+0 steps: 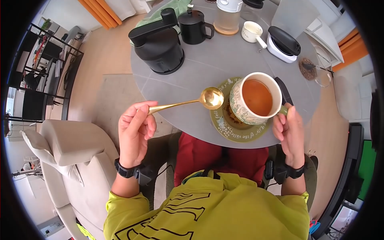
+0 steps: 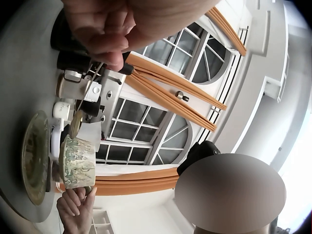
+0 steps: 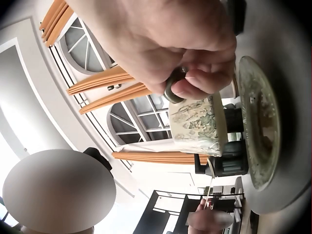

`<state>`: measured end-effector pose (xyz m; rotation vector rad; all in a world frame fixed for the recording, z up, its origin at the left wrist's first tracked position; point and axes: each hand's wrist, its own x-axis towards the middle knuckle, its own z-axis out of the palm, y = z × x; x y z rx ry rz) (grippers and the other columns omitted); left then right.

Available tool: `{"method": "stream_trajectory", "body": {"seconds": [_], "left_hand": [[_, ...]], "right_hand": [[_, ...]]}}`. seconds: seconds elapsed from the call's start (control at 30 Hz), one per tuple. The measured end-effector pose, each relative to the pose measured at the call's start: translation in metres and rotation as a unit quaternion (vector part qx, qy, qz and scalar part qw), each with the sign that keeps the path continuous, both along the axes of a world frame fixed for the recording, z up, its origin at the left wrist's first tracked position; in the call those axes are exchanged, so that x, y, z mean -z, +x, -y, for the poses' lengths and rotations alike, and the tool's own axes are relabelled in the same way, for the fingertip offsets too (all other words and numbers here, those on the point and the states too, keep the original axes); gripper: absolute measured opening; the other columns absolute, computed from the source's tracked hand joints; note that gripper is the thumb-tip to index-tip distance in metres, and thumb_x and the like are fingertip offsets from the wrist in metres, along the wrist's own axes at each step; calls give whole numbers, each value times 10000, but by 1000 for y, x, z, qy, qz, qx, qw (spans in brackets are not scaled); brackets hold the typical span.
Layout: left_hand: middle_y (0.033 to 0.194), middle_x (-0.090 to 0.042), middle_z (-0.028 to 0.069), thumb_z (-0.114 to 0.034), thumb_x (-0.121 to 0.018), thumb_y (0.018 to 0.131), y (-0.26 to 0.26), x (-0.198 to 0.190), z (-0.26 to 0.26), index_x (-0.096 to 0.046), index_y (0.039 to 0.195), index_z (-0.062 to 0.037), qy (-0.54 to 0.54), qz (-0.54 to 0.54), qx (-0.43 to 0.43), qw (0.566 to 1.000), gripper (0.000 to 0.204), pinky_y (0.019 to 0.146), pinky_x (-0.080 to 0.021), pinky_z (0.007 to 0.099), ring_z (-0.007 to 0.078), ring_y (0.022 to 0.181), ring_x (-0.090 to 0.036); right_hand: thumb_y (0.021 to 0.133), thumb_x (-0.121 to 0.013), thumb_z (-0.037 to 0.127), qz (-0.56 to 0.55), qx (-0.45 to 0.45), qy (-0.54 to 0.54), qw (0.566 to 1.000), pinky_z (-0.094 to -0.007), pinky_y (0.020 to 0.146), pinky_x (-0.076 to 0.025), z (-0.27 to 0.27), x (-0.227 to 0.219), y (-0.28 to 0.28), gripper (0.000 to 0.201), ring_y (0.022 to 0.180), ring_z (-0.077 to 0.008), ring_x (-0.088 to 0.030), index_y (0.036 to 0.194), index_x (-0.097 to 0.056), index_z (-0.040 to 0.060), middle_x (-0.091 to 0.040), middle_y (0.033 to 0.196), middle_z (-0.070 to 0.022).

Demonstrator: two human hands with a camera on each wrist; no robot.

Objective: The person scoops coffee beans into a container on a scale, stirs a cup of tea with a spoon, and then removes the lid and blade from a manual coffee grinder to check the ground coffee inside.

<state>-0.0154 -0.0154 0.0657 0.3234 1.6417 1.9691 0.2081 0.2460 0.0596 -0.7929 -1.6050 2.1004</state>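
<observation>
Pinching the end of a golden spoon (image 1: 186,103), the left hand (image 1: 136,133) holds its bowl just beside the patterned mug (image 1: 242,107). The right hand (image 1: 291,134) grips that mug, amber liquid (image 1: 257,98) inside, above the green saucer (image 1: 221,124) at the table (image 1: 164,86) edge nearest the sitter (image 1: 240,200).

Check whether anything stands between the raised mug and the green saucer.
Nothing visible does: both wrist views show a gap between the mug and the saucer. The gold spoon, held in the left hand, is beside the mug, not under it.
</observation>
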Motion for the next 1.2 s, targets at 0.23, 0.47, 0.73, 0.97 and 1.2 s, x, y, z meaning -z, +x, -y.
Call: {"method": "stream_trajectory", "body": {"seconds": [0.23, 0.47, 0.73, 0.97, 1.2], "left_hand": [[531, -467, -9, -211, -496, 981, 1, -1, -1, -617, 1049, 10, -5, 0, -2, 1000, 261, 416, -239, 187, 36, 428, -322], [540, -476, -10, -213, -501, 980, 0, 1, -2, -618, 1048, 8, -8, 3, 1, 1000, 259, 414, -242, 182, 33, 433, -339], [550, -493, -7, -207, -505, 977, 0, 2, -1, -622, 1052, 4, -5, 10, 4, 1000, 253, 410, -240, 182, 33, 438, -353], [600, -544, 9, -184, -501, 984, -2, 3, 3, -631, 1069, 8, 9, 19, 38, 999, 247, 435, -298, 174, 37, 483, -429], [603, -549, 10, -188, -505, 984, 5, 1, -2, -635, 1068, 5, -3, 11, 42, 999, 248, 436, -301, 172, 38, 485, -437]], "right_hand": [[1011, -398, 419, 21, -42, 4, 999, -197, 414, -258, 0, 18, 1, 412, 454, -50, -345, 735, -416, 113, -434, 598, 14], [1006, -419, 416, 50, -62, 2, 997, -193, 414, -256, -2, 20, 5, 413, 456, -44, -345, 737, -432, 104, -439, 598, 12], [1005, -416, 427, 65, -98, 8, 993, -188, 395, -249, -3, 19, 4, 424, 444, -39, -340, 743, -443, 94, -455, 607, 5], [1003, -430, 411, 79, -124, 13, 989, -181, 374, -232, -9, 13, 7, 404, 422, -28, -325, 793, -507, 74, -481, 626, -6], [997, -470, 325, 144, -141, 100, 974, -186, 388, -224, -14, 3, 10, 341, 434, -5, -311, 898, -618, 35, -423, 559, 53]]}}
